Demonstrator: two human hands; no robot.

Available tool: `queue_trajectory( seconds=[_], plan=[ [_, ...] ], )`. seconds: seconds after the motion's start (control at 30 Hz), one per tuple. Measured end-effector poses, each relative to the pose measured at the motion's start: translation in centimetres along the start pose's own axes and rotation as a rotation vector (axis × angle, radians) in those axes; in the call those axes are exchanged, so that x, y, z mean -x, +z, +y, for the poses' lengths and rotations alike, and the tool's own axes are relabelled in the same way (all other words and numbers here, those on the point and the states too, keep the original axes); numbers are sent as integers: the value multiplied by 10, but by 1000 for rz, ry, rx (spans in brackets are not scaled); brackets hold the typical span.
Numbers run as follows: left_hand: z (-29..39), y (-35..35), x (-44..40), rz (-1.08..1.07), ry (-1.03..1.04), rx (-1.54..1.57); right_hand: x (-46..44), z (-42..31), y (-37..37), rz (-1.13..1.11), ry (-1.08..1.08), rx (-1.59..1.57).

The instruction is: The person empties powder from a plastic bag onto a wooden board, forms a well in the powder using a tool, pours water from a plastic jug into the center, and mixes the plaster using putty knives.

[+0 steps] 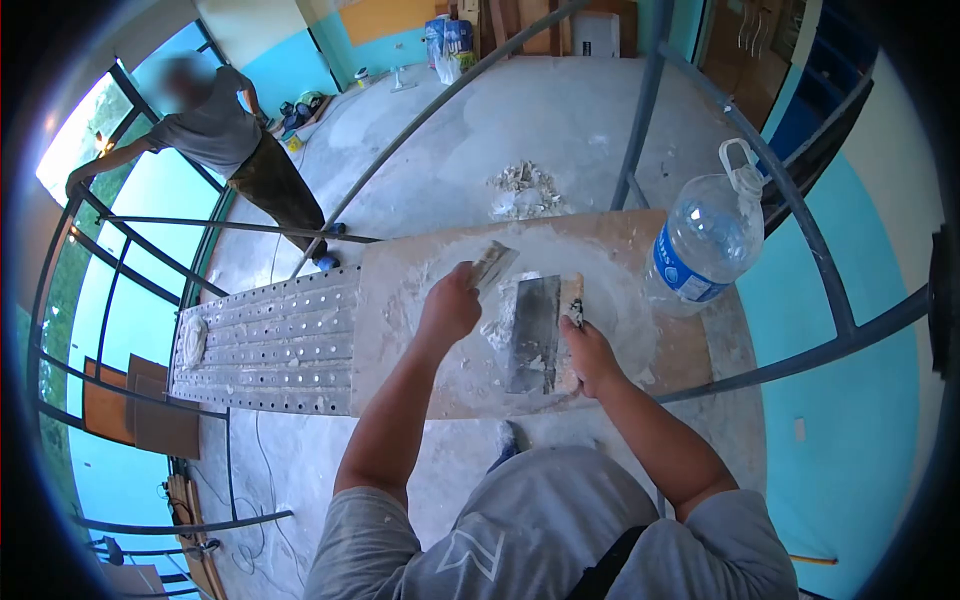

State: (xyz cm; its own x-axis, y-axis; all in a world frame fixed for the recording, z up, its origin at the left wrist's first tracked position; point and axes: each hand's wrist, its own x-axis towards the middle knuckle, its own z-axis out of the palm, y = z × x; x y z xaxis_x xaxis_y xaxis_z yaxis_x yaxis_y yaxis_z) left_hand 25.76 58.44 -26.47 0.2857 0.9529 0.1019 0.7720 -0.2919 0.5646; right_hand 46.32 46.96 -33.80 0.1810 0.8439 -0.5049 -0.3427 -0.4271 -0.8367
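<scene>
My left hand [449, 303] is closed around a putty knife [493, 262], its blade pointing up and away over the board. A plastering trowel [534, 338] with a wide grey metal blade and a pale handle is gripped in my right hand [592, 357]. White smears mark the trowel's blade. Between the two tools, a patch of white putty [497, 328] lies on the wooden board [400, 290]. The putty knife and the trowel are apart, with a small gap between them.
A big clear water bottle [710, 235] stands at the board's right end. Perforated metal planking [270, 340] extends left, with a white cloth-like lump [194, 340] on it. Scaffold bars [800, 215] surround me. Another person [225, 130] holds the frame at left. Debris [527, 188] lies on the floor.
</scene>
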Motion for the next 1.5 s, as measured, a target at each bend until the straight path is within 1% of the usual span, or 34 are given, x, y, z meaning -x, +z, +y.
queue_trajectory(
  seconds=[0.07,0.1,0.2,0.3,0.33,0.4,0.43,0.53,0.6,0.67,0.77,0.8,0.87,0.9,1.0,1.1,1.2,1.3,1.4,1.43,1.5],
  plan=[
    [-4,-9,1,9,-89,29,-2,0,-8,65,-18,-23],
    [-10,-7,4,72,-61,54,-2,2,-11,96,-23,-35],
    [-34,2,4,113,-138,99,6,-5,-17,35,51,-194],
    [-38,-4,5,94,-190,295,2,-1,-23,-10,109,-244],
    [-58,10,-3,108,-240,237,-1,1,-23,-21,133,-264],
    [-57,6,2,163,-290,231,-8,6,-23,-45,188,-303],
    [-60,3,2,80,-339,248,-9,5,-19,-75,193,-330],
    [-58,-3,9,120,-383,304,-12,6,-22,-137,211,-391],
    [-67,0,9,79,-470,533,-19,11,-23,-167,228,-412],
    [-77,6,7,13,-580,772,-14,5,-21,-280,285,-460],
    [-84,15,13,-249,-710,1171,-9,-1,-10,-447,340,-496],
    [-80,16,17,-281,-721,1090,-8,-1,-8,-501,354,-502],
    [-59,13,29,-345,-739,928,-3,-4,1,-532,327,-513],
    [-36,-3,38,-366,-758,928,-3,-6,3,-548,312,-519],
    [-52,5,43,-422,-716,917,-7,-2,-1,-474,260,-431],
    [-57,4,54,-464,-673,875,-16,0,-5,-512,244,-513],
    [-53,-11,67,-435,-677,638,-16,-5,-5,-485,198,-540],
    [-65,-14,79,-473,-549,168,-35,-14,-16,-509,138,-615],
    [-92,-1,85,-224,-670,590,-21,-49,-6,-480,49,-566],
    [-94,-3,82,-162,-696,814,-23,-48,-3,-474,54,-565],
    [-91,-6,70,-19,-723,1274,-27,-35,1,-486,144,-551]
  ],
)
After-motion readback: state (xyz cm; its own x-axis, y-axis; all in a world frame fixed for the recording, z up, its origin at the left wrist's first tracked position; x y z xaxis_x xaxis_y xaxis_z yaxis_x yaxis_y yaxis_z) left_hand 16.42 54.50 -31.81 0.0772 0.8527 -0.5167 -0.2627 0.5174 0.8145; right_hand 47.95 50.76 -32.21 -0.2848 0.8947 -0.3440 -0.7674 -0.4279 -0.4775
